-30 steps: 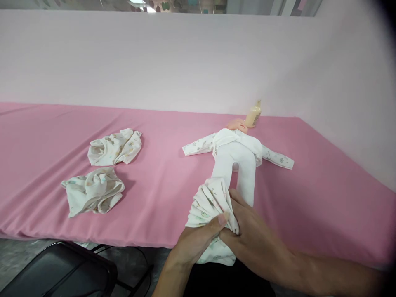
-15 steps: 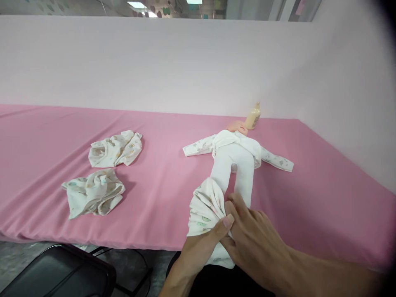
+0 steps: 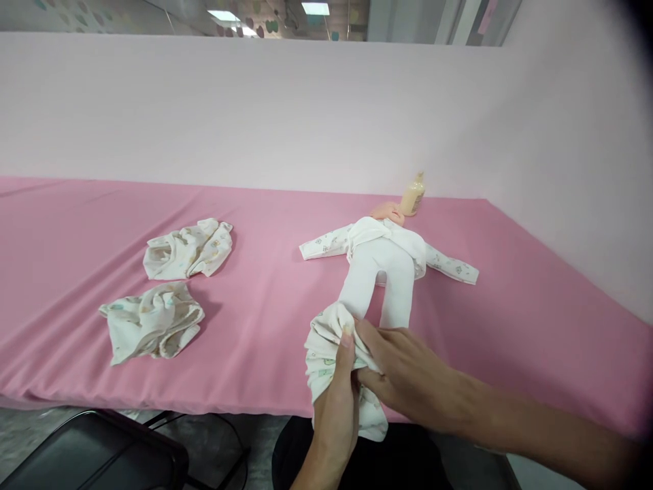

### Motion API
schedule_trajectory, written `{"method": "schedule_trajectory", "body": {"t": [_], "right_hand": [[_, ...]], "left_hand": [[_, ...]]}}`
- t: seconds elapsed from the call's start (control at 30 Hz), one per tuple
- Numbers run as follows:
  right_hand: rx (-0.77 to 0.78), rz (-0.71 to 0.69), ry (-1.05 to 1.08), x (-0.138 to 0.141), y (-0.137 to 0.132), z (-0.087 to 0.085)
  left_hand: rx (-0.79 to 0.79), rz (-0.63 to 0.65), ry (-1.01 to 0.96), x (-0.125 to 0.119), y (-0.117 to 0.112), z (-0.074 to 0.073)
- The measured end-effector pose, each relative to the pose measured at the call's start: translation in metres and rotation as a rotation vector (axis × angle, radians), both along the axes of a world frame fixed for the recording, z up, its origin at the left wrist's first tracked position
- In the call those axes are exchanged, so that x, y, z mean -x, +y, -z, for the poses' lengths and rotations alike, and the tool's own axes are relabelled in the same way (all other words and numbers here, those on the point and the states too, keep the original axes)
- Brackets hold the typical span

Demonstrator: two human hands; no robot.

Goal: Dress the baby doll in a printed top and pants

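Note:
A baby doll [image 3: 386,257] lies on the pink-covered table, head toward the wall and legs toward me. Its printed long-sleeved top is bunched high on the body, leaving the white legs bare. White printed baby pants [image 3: 324,350] are gathered at the lower end of the leg on the left. My left hand [image 3: 339,398] is closed on them, thumb on top and part of the hand covered by fabric. From the right, my right hand [image 3: 400,364] pinches the bunched cloth beside the left thumb. Cloth and fingers hide both of the doll's feet.
Two crumpled printed baby garments, an upper one [image 3: 188,250] and a lower one [image 3: 153,323], lie on the left of the table [image 3: 260,306]. A pump bottle [image 3: 413,196] stands by the doll's head. A black chair [image 3: 102,449] sits below the front edge. A white wall [image 3: 245,109] rises behind.
My left hand has turned more upright, its thumb now higher on the bunched pants. The right hand has shifted slightly left, and the cloth is gathered tighter. The camera view has moved a little.

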State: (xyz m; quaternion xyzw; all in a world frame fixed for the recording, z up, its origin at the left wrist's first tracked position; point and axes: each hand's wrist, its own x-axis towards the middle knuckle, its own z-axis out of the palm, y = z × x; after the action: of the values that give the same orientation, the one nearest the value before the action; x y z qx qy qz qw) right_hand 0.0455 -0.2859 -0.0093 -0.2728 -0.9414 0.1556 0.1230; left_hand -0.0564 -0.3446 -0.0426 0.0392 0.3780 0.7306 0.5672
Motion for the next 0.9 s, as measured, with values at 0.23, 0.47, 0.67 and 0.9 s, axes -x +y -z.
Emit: {"method": "schedule_trajectory", "body": {"t": [0.23,0.47,0.67,0.9], "right_hand": [[0.482,0.147,0.096,0.003,0.032,-0.006],[0.423,0.194,0.069,-0.004,0.038,0.005],[0.384,0.216,0.044,-0.002,0.033,0.008],[0.337,0.320,0.089,-0.003,0.031,0.021]], "left_hand": [[-0.101,0.154,-0.004,0.004,-0.006,-0.006],[-0.182,0.430,0.100,0.033,-0.031,-0.005],[0.072,0.599,0.656,0.073,-0.043,0.008],[0.106,0.425,1.475,0.077,-0.026,0.025]]}}
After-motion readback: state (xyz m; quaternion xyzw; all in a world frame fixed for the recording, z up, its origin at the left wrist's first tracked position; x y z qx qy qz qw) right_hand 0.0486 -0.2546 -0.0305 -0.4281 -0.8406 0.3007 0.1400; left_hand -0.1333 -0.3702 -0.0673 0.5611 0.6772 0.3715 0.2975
